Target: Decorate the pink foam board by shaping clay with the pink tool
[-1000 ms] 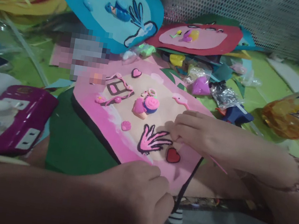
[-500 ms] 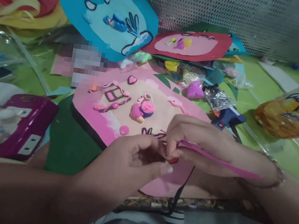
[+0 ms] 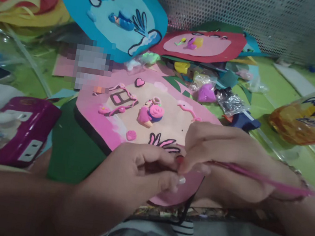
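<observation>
My left hand (image 3: 136,174) is closed in a loose pinch over the lower edge of a pink craft board (image 3: 91,101). Its fingertips meet those of my right hand (image 3: 223,156), where a small red piece (image 3: 180,159) shows; which fingers grip it, if any, is hidden. A thin pink stick-like tool (image 3: 267,179) lies in my right hand, pointing back over the wrist. On the board's beige centre are a clay snail figure (image 3: 150,115), a pink-and-black leafy shape (image 3: 164,142), a framed window shape (image 3: 122,100) and a pink heart (image 3: 139,82).
Behind the board stand a blue craft panel (image 3: 82,6) and a red one (image 3: 237,47). Bagged clay (image 3: 207,93) lies nearby. A purple case (image 3: 29,125) is at left, above green sheet (image 3: 70,156). A bottle (image 3: 310,114) lies at right.
My right hand has shifted slightly right, and the pink tool has swung and slid toward the wrist. More of the leafy shape shows. My left hand has barely moved.
</observation>
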`<state>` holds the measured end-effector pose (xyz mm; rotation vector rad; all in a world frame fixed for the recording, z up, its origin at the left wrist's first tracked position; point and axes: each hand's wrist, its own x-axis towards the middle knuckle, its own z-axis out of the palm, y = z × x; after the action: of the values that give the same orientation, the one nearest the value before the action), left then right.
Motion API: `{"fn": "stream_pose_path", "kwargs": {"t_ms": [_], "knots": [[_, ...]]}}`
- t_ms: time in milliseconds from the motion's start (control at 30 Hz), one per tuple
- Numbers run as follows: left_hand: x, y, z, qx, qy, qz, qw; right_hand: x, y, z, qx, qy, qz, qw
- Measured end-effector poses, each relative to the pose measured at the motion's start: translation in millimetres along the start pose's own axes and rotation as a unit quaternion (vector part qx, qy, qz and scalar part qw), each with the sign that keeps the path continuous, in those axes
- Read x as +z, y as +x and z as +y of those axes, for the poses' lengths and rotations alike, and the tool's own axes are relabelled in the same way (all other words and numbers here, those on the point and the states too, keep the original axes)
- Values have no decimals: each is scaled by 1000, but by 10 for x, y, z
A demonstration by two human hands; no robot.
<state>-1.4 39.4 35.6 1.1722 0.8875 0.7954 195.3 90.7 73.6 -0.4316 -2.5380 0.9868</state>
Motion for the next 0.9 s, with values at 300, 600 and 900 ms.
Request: {"fn": "stream_pose_path", "kwargs": {"t_ms": [300, 600, 900], "knots": [[26, -130, -70, 319, 443, -197, 815, 24, 28, 159, 121, 21, 96, 988], [67, -146, -85, 373, 570, -207, 702, 108, 93, 186, 112, -96, 93, 985], [-9, -170, -222, 361, 534, -206, 736, 142, 87, 237, 96, -112, 63, 987]]}}
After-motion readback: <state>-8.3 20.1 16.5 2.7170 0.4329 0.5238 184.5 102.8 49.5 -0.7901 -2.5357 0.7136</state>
